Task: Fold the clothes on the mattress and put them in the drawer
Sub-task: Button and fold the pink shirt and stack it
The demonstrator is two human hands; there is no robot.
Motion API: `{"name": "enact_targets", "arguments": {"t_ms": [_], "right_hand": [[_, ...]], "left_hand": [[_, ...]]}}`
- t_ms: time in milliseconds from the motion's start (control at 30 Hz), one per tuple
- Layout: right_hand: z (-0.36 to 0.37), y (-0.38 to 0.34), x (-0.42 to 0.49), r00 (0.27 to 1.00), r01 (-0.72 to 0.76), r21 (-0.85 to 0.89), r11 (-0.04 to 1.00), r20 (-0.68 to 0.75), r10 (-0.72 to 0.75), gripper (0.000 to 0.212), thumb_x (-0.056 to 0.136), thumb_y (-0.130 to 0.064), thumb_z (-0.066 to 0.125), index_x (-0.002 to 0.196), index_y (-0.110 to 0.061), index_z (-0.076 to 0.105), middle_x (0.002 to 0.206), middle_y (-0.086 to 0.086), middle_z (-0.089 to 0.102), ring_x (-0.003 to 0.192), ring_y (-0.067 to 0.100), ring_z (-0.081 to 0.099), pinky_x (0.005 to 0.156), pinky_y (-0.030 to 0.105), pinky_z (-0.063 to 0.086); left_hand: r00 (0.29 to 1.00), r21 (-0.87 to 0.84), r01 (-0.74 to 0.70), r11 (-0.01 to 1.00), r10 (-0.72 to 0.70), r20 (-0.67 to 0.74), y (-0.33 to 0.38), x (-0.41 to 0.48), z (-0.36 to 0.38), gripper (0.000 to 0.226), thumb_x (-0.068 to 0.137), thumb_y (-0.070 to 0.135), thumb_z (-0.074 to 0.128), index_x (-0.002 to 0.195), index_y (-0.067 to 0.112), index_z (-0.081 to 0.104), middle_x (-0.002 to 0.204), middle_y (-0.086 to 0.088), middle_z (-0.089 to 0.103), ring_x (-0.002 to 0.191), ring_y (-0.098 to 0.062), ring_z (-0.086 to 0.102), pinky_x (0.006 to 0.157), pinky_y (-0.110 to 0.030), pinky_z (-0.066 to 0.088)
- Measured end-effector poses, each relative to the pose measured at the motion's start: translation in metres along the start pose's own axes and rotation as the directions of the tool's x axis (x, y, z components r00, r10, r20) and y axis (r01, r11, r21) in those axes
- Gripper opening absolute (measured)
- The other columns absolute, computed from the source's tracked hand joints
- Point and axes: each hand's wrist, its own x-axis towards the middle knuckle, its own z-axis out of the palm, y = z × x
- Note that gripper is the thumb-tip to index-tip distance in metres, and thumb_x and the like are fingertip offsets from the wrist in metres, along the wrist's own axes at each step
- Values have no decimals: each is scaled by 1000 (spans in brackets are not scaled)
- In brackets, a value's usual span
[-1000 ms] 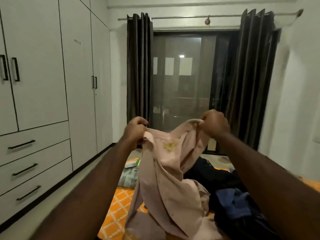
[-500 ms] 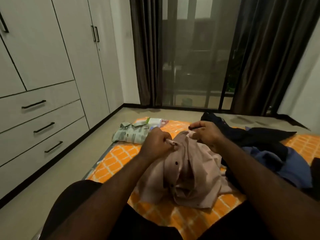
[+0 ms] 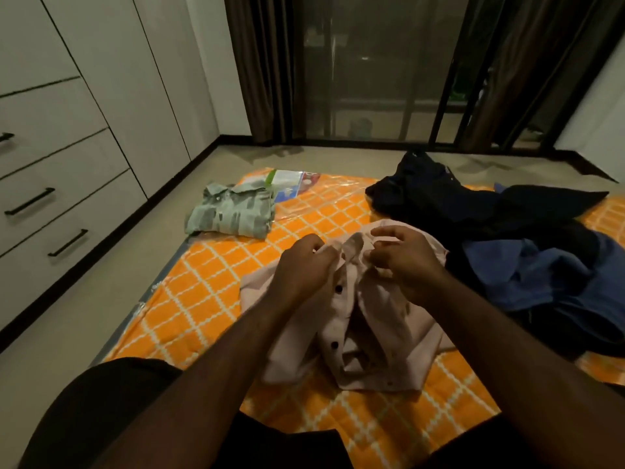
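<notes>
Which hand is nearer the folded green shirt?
Left. The folded green shirt lies ahead-left of the left hand, which grips the pink shirt; the right hand grips it farther right, by the dark clothes.

Left hand (image 3: 304,265): shown bare, with the knuckles and the back of the hand in view over the middle of the mattress (image 3: 209,299).
Right hand (image 3: 409,262): shown bare as well; pale fingernails can be made out at the fingertips.
Left forearm (image 3: 209,374): seen uncovered from the wrist to the near edge of the mattress.
Right forearm (image 3: 500,350): seen uncovered likewise.
Legwear: a plain black garment (image 3: 101,411) is worn over both legs at the mattress's near edge. Whether it is shorts or trousers cannot be told.
</notes>
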Motion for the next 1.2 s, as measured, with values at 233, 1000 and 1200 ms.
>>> {"name": "enact_targets", "arguments": {"t_ms": [233,1000,1200], "right_hand": [[17,-1,-4,990,65,105,992,121,-77,51,81,17,69,120,-16,67,120,10,61,114,28,63,90,46,61],[19,4,-25,930,367,-129,921,40,-365,66,80,4,81,131,-31,58,106,4,65,94,16,72,79,38,64],[20,10,-22,895,441,-214,872,35,-444,65,79,-1,83,133,-28,58,94,16,58,81,10,66,76,20,58]], "left_hand": [[994,-215,72,974,-87,-64,-7,4,9,20,87,27,68,71,16,63,70,0,65,73,-22,62,71,-45,51],[988,-487,134,863,-81,129,-4,-15,8,19,98,16,65,81,21,74,89,-10,75,96,-38,70,90,-63,55],[986,-509,153,847,-98,133,-7,-16,11,18,100,19,63,87,14,74,92,-21,73,91,-41,69,88,-67,53]]}}
